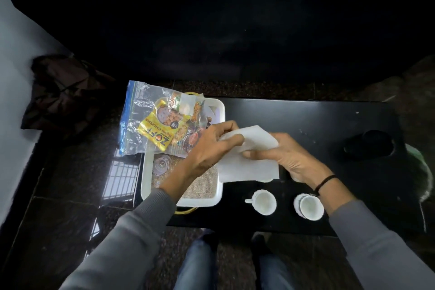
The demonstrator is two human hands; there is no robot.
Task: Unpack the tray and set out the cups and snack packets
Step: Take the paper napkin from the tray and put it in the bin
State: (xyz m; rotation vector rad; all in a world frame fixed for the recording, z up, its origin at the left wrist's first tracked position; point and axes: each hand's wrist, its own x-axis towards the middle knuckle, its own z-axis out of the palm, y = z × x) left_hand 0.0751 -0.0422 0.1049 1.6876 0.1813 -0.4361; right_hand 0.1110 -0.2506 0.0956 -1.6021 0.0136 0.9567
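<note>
White paper is what you are gripping: your left hand [211, 146] and your right hand [286, 156] are both closing their fingers on a folded napkin [247, 158], the left pinching its near-left part and the right curling over its middle, holding it just above the black surface [306, 120], over the right edge of the tray [147, 186]. The white tray is sitting at the left end of the surface, and a piece of woven burlap cloth [202, 183] is lining its floor. A clear glass [162, 165] is lying on that cloth beside your left wrist. A clear plastic zip bag [141, 120] is lying across the far half of the tray and hanging out over its left rim, and the snack packets are sitting inside it, among them a yellow packet [156, 130] printed with "ZOFT". Two white cups are standing on the surface near you: one cup [263, 202] with its handle pointing left, just right of the tray, and a second cup [308, 207] under your right wrist; whether that one is stacked on another you cannot tell. A round recess [369, 143] is showing in the surface at the far right, well apart from the cups.
</note>
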